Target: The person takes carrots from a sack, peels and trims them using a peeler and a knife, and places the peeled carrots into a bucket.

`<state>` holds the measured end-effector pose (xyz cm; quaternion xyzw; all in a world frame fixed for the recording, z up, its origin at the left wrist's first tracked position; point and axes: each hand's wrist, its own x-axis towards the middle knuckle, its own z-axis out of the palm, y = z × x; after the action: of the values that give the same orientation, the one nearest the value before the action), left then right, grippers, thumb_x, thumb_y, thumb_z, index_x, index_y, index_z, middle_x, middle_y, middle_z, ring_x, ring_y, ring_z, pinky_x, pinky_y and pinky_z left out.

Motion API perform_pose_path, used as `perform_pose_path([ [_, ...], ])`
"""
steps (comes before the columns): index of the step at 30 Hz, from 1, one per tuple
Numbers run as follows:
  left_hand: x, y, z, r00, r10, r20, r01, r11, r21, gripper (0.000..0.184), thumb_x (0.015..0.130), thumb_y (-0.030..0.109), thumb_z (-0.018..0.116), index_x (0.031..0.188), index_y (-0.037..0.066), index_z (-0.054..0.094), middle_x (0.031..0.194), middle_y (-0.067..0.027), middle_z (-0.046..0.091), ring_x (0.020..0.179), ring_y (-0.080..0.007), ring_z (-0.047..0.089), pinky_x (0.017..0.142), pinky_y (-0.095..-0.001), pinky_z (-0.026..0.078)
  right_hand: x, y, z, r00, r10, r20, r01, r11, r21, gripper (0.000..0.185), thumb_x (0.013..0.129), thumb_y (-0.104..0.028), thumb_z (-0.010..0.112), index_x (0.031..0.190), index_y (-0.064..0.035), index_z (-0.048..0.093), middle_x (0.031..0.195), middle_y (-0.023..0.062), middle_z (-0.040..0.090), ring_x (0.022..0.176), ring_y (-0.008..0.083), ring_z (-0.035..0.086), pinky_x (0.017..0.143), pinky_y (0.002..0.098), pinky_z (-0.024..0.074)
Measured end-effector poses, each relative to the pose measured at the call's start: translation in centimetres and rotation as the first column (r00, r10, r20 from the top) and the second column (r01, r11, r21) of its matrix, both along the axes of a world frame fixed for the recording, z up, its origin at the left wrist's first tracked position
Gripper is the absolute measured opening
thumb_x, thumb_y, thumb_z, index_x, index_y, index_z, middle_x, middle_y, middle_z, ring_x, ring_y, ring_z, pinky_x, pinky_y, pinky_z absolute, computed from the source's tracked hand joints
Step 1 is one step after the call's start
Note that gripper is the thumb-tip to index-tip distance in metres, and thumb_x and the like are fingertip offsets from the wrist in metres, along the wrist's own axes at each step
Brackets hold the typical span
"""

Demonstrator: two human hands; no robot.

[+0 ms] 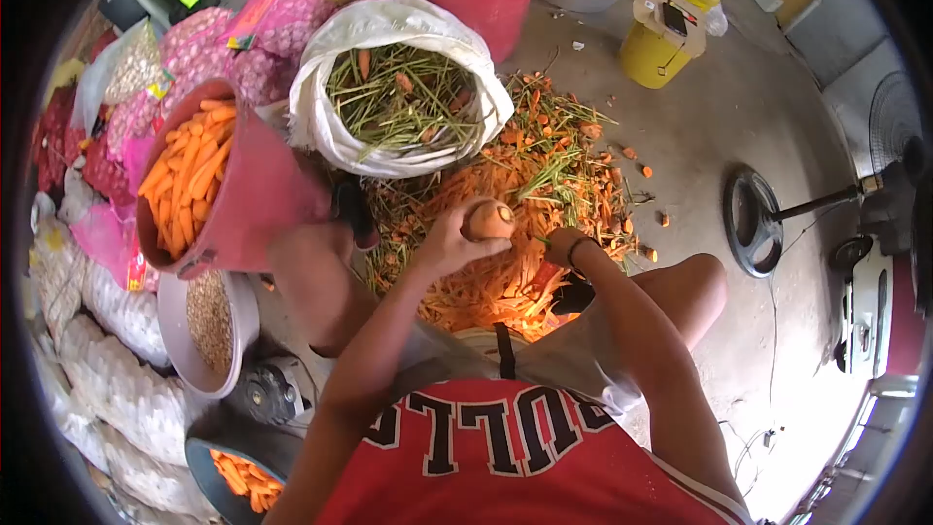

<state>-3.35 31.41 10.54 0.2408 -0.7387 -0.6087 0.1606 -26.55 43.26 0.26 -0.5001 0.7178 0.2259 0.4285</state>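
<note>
My left hand (455, 247) is closed round a thick carrot (489, 221), whose cut top faces up toward me. Just to the right, my right hand (564, 246) has its fingers drawn together, with a bit of green showing at the fingertips; what they hold is too small to name. A dark band circles that wrist. Both hands are above a heap of carrot peelings (486, 303) between my legs. Carrot tops and cut ends (573, 156) cover the far side of the heap. Beyond the left hand stands a white sack (316, 102) full of green stalks.
At left, a red tub (267, 190) holds peeled carrots; a dark bucket (209, 472) below holds more. Pink mesh bags (199, 44) and pale sacks (126, 379) line the left side. A yellow bucket (646, 56) is at the back, a fan base (753, 224) at right.
</note>
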Motion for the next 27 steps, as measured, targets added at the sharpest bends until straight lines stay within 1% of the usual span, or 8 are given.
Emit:
perform_pose_path([
  [3,0.5,-1.6,-0.8,0.991,0.02,0.133,-0.005,0.994,-0.108,0.061,0.069,0.03,0.084,0.117,0.006,0.056,0.109,-0.0086,0.062,0.101,-0.0185,0.06,0.088,-0.0329,0.048,1.4,0.2,2.2,0.995,-0.062,0.074,0.068,0.994,-0.083,0.042,0.093,-0.04,0.051,0.084,-0.0021,0.065,0.084,0.0171,0.065,0.081,0.0308,0.064,0.081,0.0474,0.0506],
  [4,0.5,-2.1,-0.3,0.999,0.034,-0.004,-0.035,0.996,-0.08,0.058,0.07,0.028,0.083,0.116,0.007,0.055,0.11,-0.0078,0.059,0.103,-0.0185,0.058,0.087,-0.0333,0.048,1.0,0.4,0.7,0.995,-0.057,0.082,0.068,0.989,-0.128,0.041,0.093,-0.041,0.051,0.09,-0.0027,0.065,0.086,0.0171,0.066,0.083,0.0313,0.064,0.08,0.0472,0.0501],
  [7,2.1,-2.7,2.1,0.98,0.135,-0.144,-0.045,0.863,0.503,0.063,0.078,0.024,0.077,0.13,0.004,0.049,0.124,-0.0081,0.053,0.112,-0.0195,0.053,0.095,-0.0328,0.044,-0.1,0.8,0.3,0.995,-0.075,0.062,0.095,0.901,-0.424,0.037,0.094,-0.037,0.052,0.104,-0.0027,0.062,0.086,0.016,0.067,0.075,0.0297,0.064,0.069,0.0459,0.0508],
  [8,2.5,-3.3,1.6,0.972,0.093,-0.214,0.008,0.902,0.431,0.065,0.082,0.024,0.074,0.136,0.001,0.045,0.128,-0.0084,0.053,0.115,-0.0184,0.052,0.1,-0.0313,0.041,0.6,0.1,4.4,0.983,-0.164,0.085,0.184,0.91,-0.372,0.041,0.093,-0.038,0.054,0.115,-0.0032,0.06,0.092,0.0192,0.068,0.085,0.0336,0.066,0.077,0.0465,0.0523],
  [11,3.5,-2.9,1.5,0.989,0.102,-0.109,-0.049,0.911,0.41,0.066,0.084,0.025,0.073,0.137,-0.001,0.045,0.129,-0.0089,0.054,0.117,-0.0171,0.051,0.102,-0.0301,0.038,1.7,-0.8,6.7,0.962,-0.217,0.167,0.273,0.81,-0.519,0.041,0.092,-0.037,0.055,0.117,-0.0049,0.06,0.092,0.0199,0.069,0.085,0.0343,0.067,0.078,0.0455,0.0527],
  [15,3.7,-1.3,-0.1,0.965,0.261,-0.024,-0.235,0.901,0.364,0.055,0.086,0.028,0.072,0.129,-0.001,0.055,0.119,-0.007,0.061,0.105,-0.0132,0.056,0.092,-0.0276,0.044,5.2,-0.7,9.6,0.932,-0.201,0.3,0.361,0.549,-0.754,0.034,0.091,-0.034,0.057,0.107,-0.0047,0.063,0.087,0.0224,0.068,0.08,0.0387,0.067,0.072,0.0475,0.0527],
  [19,3.3,-0.7,-0.3,0.974,0.218,-0.059,-0.201,0.958,0.206,0.049,0.085,0.032,0.073,0.119,-0.002,0.061,0.103,-0.0054,0.065,0.091,-0.0108,0.059,0.082,-0.0255,0.046,6.8,-1.0,11.4,0.93,-0.116,0.35,0.358,0.509,-0.783,0.029,0.087,-0.026,0.062,0.106,-0.0038,0.062,0.08,0.0219,0.066,0.076,0.0396,0.065,0.068,0.0452,0.0515],
  [27,2.8,-0.5,-0.4,0.984,0.178,0.027,-0.179,0.956,0.233,0.049,0.086,0.032,0.071,0.117,-0.004,0.061,0.105,-0.0067,0.065,0.094,-0.0122,0.059,0.085,-0.0266,0.046,7.3,-1.7,11.6,0.928,-0.094,0.362,0.357,0.507,-0.784,0.028,0.088,-0.023,0.062,0.106,-0.0023,0.062,0.082,0.0224,0.067,0.076,0.0384,0.066,0.068,0.045,0.0514],
])
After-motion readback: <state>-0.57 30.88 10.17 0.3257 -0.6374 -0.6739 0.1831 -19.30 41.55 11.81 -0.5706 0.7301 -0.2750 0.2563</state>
